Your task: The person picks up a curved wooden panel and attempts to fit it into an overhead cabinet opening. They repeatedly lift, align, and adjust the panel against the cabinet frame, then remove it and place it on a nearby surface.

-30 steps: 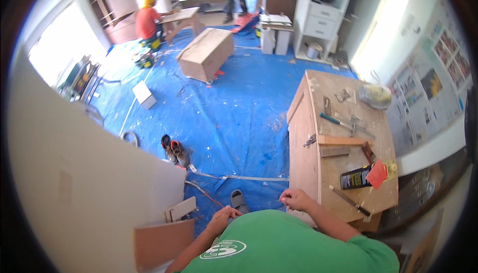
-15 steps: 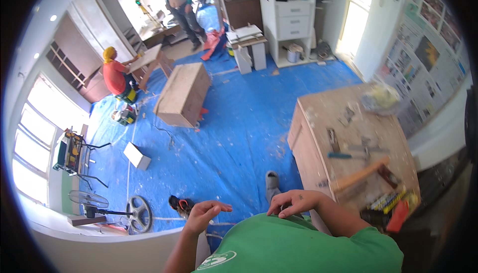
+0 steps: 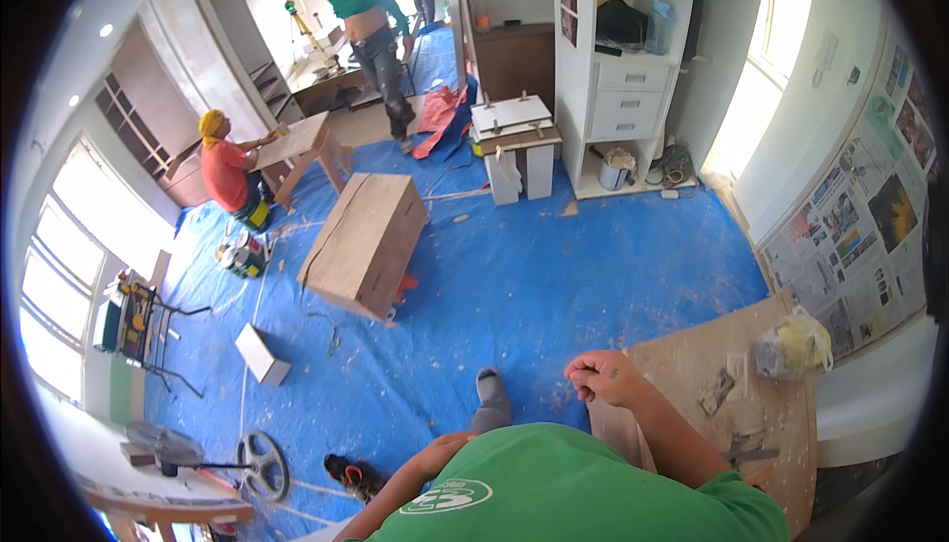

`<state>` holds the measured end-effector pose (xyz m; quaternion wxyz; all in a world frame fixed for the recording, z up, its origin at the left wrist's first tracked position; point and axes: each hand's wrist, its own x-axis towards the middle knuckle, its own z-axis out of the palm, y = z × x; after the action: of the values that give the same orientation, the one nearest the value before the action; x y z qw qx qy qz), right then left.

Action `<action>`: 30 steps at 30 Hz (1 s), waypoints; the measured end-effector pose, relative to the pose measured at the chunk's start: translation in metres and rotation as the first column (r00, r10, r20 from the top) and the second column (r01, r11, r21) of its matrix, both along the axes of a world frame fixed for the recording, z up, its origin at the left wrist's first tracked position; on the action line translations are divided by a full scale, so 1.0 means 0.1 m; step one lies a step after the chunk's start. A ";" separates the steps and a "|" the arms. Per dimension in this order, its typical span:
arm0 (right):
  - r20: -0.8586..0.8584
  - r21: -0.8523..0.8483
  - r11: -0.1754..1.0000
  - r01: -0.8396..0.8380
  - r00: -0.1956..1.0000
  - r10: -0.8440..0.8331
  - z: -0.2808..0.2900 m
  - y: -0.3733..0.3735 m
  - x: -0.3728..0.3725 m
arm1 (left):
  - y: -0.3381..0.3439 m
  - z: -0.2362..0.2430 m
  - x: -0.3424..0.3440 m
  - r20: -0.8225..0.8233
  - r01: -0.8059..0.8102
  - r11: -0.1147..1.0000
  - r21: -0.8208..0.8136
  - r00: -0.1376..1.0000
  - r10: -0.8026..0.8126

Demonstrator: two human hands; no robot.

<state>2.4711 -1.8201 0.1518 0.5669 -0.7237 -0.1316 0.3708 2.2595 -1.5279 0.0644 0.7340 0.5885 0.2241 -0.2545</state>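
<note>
My right hand (image 3: pixel 601 378) is raised beside the near left corner of a wooden worktop (image 3: pixel 672 344), its fingers loosely curled with nothing seen in them. My left hand (image 3: pixel 453 446) is low against the front of my green shirt (image 3: pixel 554 473), which hides its fingers. Just ahead of my shirt one grey-socked foot (image 3: pixel 490 389) stands on the blue floor sheet (image 3: pixel 474 305). On the worktop lie a small flat scrap (image 3: pixel 715 391) and a clear plastic bag with yellowish contents (image 3: pixel 794 344). My right arm partly covers some metal tools (image 3: pixel 748 448).
A long wooden box (image 3: pixel 361 246) lies mid-room. To the left are a small white box (image 3: pixel 262 354), a fan base (image 3: pixel 264 465) and a folding tool stand (image 3: pixel 138 320). A person in orange (image 3: pixel 225 171) works at a low bench; another person (image 3: pixel 371 38) stands farther back.
My view has shifted forward and the worktop now sits lower, nearer me. My left hand has dropped to my shirt; my right hand has moved off it and its fingers have curled.
</note>
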 end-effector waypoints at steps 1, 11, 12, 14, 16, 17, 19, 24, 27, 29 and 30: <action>0.034 -0.037 0.998 0.043 0.999 -0.041 -0.02 0.04 0.24 | 0.08 0.07 0.31 -0.007 0.006 0.993 -0.115 1.000 -0.007; 0.239 -0.167 0.784 0.598 0.796 -0.556 -0.14 -0.17 2.20 | 0.71 0.75 4.43 0.478 0.235 0.880 0.413 0.766 -0.429; 0.315 -0.135 0.766 0.629 0.760 -0.569 -0.23 -0.26 2.35 | 0.58 0.82 4.79 0.503 0.254 0.886 0.389 0.747 -0.435; 0.460 -0.067 0.733 0.676 0.673 -0.579 -0.48 -0.44 2.65 | 0.31 0.81 5.39 0.495 0.302 0.874 0.380 0.732 -0.468; 0.491 -0.010 0.696 0.718 0.610 -0.622 -0.85 -0.59 2.94 | 0.07 0.71 5.99 0.436 0.351 0.839 0.416 0.733 -0.523; 0.508 0.021 0.679 0.734 0.577 -0.639 -0.98 -0.68 3.15 | -0.02 0.69 6.27 0.415 0.367 0.817 0.446 0.723 -0.552; 0.259 -0.037 0.660 0.750 0.645 -0.719 -0.93 -0.72 3.61 | -0.23 0.62 6.75 0.368 0.392 0.775 0.495 0.714 -0.596; 0.087 -0.196 0.703 0.684 0.726 -0.682 -0.84 -0.88 4.92 | -0.39 0.41 7.84 0.414 0.315 0.790 0.526 0.717 -0.561; 0.204 -0.150 0.725 0.672 0.739 -0.642 -0.65 -1.01 5.67 | -0.54 0.46 8.64 0.418 0.295 0.739 0.605 0.672 -0.611; 0.276 -0.085 0.740 0.667 0.730 -0.625 -0.59 -1.07 6.12 | -0.68 0.47 9.22 0.439 0.277 0.723 0.632 0.642 -0.629; 0.415 -0.028 0.771 0.637 0.709 -0.571 -0.66 -1.14 6.38 | -0.75 0.46 9.51 0.482 0.257 0.747 0.613 0.628 -0.612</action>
<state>3.1096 -1.9345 0.0860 0.5563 -0.8297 0.0370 0.0254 3.2100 -1.6031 0.1101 0.5021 0.8404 -0.1470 -0.1413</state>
